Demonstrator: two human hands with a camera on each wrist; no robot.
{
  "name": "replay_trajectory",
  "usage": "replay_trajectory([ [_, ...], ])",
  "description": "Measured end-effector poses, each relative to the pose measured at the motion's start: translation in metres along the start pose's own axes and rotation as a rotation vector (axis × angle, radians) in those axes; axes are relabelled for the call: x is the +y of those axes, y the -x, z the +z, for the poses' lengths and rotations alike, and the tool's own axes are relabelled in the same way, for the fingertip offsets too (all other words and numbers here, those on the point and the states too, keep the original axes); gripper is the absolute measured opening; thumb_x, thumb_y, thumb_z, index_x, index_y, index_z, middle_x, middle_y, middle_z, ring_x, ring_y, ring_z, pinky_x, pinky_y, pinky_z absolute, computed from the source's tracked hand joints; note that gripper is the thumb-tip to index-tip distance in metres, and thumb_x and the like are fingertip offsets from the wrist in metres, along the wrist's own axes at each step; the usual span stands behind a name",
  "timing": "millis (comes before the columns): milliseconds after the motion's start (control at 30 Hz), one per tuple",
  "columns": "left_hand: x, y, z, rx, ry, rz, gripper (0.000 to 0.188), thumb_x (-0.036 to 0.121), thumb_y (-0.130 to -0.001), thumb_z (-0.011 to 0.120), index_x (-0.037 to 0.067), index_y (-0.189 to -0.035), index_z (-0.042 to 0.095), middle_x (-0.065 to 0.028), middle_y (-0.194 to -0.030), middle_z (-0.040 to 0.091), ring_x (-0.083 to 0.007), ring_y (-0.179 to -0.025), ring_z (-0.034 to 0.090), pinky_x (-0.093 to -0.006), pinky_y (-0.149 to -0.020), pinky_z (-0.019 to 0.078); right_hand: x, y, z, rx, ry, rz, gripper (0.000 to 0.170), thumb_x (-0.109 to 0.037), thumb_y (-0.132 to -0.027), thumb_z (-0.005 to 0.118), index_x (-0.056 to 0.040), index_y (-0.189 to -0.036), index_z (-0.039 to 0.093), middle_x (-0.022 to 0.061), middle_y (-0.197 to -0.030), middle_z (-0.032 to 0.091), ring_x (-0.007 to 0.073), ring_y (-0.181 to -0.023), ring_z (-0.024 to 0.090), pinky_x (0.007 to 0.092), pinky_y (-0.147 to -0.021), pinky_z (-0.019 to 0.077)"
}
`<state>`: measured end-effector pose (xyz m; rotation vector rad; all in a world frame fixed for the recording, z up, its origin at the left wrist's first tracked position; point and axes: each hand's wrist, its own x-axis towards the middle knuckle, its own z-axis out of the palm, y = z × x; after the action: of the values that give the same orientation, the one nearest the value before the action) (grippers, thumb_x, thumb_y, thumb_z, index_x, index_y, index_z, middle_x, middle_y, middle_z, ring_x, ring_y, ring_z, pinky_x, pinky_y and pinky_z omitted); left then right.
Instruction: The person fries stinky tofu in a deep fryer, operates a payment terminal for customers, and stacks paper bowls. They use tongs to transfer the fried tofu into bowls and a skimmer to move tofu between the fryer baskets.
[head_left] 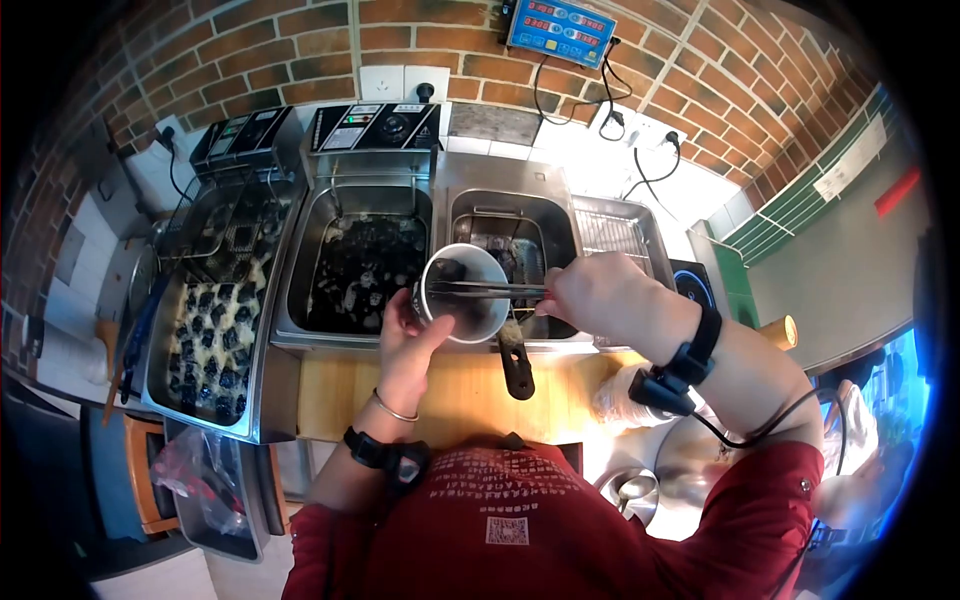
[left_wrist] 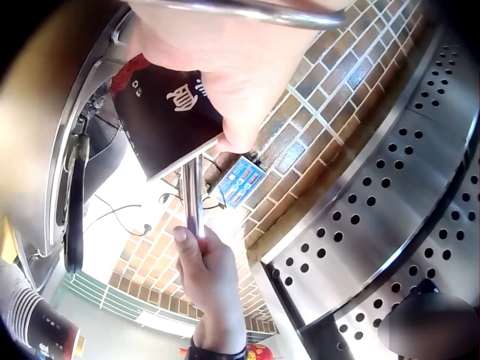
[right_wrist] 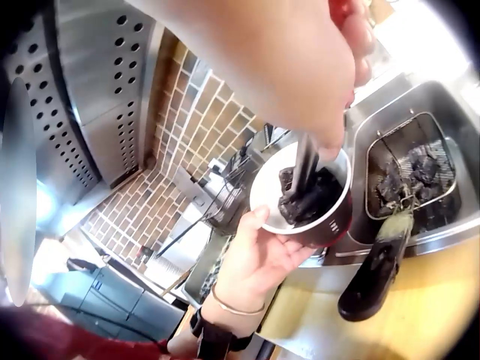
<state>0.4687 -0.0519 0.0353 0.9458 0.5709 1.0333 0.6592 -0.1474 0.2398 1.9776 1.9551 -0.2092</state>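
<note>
A paper cup (head_left: 478, 320), white inside and dark with pale lettering outside, is held up above the front edge of the fryers, between the middle and right basins; black chunks of food (right_wrist: 313, 201) lie in it, and the tips of metal tongs (head_left: 505, 291) reach in over the rim and touch them; the left hand (head_left: 407, 345) grasps the cup, fingers curled round its side and thumb near the rim; the right hand (head_left: 612, 292) is closed round the tongs.

Just beside the cup, a wire frying basket (right_wrist: 420, 171) rests in the right basin (right_wrist: 461, 133) with more black pieces in it, its black handle (head_left: 516, 371) sticking out over the wooden counter (head_left: 335, 395); the middle basin (head_left: 345, 215) has dark pieces in dark liquid; farther left, black cubes (head_left: 215, 345) sit amid pale foam in the left basin (head_left: 152, 385); right of the basins stands a tray with a wire rack (head_left: 612, 228); behind, a blue control panel (head_left: 562, 32) with red digits hangs on the brick wall (head_left: 300, 62); a stack of paper cups shows in the left wrist view (left_wrist: 34, 315).
</note>
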Motion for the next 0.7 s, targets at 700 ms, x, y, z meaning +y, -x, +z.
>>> replay_trajectory([
  [700, 0.023, -0.031, -0.041, 0.040, 0.397, -0.281, 0.033, 0.017, -0.086, 0.061, 0.004, -0.116, 0.052, -0.0115, -0.114, 0.062, -0.0263, -0.109, 0.060, -0.0453, -0.095, 0.0496, 0.112, -0.013, -0.045, -0.370, -0.382, 0.199, 0.061, -0.065, -0.082, 0.057, -0.0046, -0.087, 0.066, 0.0062, -0.065, 0.057, 0.0193, -0.062, 0.057, 0.0343, -0.059, 0.0467],
])
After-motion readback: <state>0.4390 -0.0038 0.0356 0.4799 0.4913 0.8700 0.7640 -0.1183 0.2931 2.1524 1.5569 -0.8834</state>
